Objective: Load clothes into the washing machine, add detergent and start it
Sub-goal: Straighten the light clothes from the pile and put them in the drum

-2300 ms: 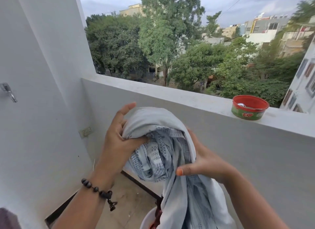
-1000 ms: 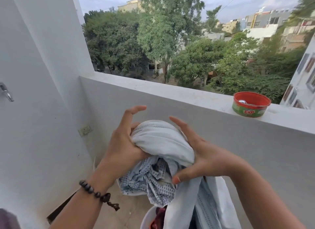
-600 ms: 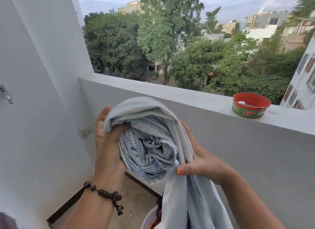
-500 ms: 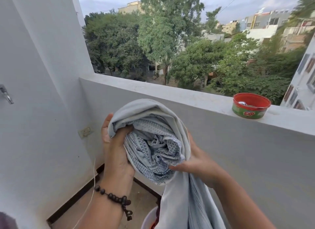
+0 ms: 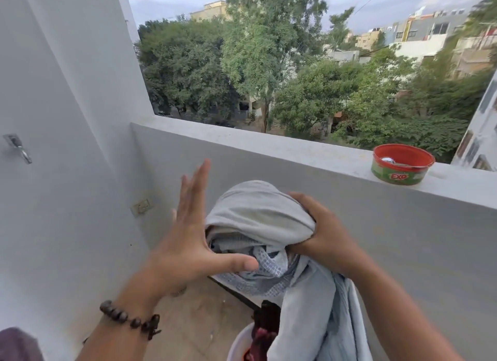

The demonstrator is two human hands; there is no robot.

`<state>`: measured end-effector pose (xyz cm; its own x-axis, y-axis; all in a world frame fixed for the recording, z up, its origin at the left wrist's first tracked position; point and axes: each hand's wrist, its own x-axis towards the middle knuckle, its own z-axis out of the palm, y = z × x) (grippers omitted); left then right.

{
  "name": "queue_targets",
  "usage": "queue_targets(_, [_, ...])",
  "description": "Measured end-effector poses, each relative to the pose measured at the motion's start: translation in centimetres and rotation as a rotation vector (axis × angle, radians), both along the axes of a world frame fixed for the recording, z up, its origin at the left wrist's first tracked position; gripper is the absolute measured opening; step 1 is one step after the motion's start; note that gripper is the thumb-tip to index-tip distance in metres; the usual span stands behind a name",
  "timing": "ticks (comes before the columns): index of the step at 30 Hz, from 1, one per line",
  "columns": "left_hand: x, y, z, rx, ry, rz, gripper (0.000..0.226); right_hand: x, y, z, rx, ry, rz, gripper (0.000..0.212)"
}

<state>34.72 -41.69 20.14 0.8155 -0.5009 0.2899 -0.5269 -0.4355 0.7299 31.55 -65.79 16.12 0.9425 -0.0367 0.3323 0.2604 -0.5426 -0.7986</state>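
Observation:
A pale grey-blue cloth (image 5: 258, 212), bunched into a ball with a patterned inner side showing, is held up in front of the balcony wall. My right hand (image 5: 321, 231) grips the top and right side of the bundle, and its long tail hangs down to the bottom edge. My left hand (image 5: 188, 234) is spread flat with straight fingers just left of the bundle, its thumb reaching under the cloth. A white bucket (image 5: 238, 344) with dark red clothes (image 5: 262, 331) sits below. No washing machine is in view.
A red and green round tub (image 5: 400, 164) stands on the parapet ledge (image 5: 269, 145) at the right. A white wall (image 5: 53, 118) with a metal latch (image 5: 17, 147) and a socket (image 5: 141, 206) closes the left side. Tiled floor (image 5: 193, 315) lies below.
My left hand has let go of the cloth and spread flat beside it. My right hand has moved onto the top of the bundle and grips it alone.

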Motion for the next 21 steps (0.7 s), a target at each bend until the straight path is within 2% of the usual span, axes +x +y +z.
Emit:
queue_targets(2, [-0.5, -1.3, 1.3, 0.367, -0.212, -0.005, 0.143, 0.4, 0.4, 0.3, -0.192, -0.02, 0.016, 0.074])
queue_targets(4, [-0.6, -2.9, 1.9, 0.627, -0.282, -0.015, 0.147, 0.6, 1.3, 0.7, -0.35, -0.052, 0.054, 0.069])
queue_targets(7, [-0.2, -4.7, 1.5, 0.742, -0.301, -0.04, 0.145, 0.4, 1.9, 1.6, -0.432, -0.068, 0.113, 0.063])
queue_targets(9, [0.0, -5.0, 0.9, 0.678, -0.338, -0.034, 0.137, 0.0, 1.7, 1.9, -0.408, -0.065, 0.104, 0.068])
queue_targets(12, [0.3, -4.7, 0.1, 0.458, -0.349, -0.009, 0.127, -0.6, 1.4, 2.1, -0.357, -0.032, 0.117, 0.084])
queue_targets(15, [0.8, -4.2, -0.5, 0.123, -0.208, -0.008, 0.119, -0.8, 0.3, 2.5, -0.314, 0.021, 0.188, 0.101])
queue_targets(18, [1.4, -3.2, -0.3, -0.149, -0.1, 0.056, 0.11, -1.2, -1.4, 2.5, -0.16, 0.114, 0.237, 0.122])
queue_targets(21, [2.7, -2.0, 0.3, -0.452, -0.012, 0.124, 0.108, -1.6, -2.5, 1.5, -0.005, 0.176, 0.197, 0.13])
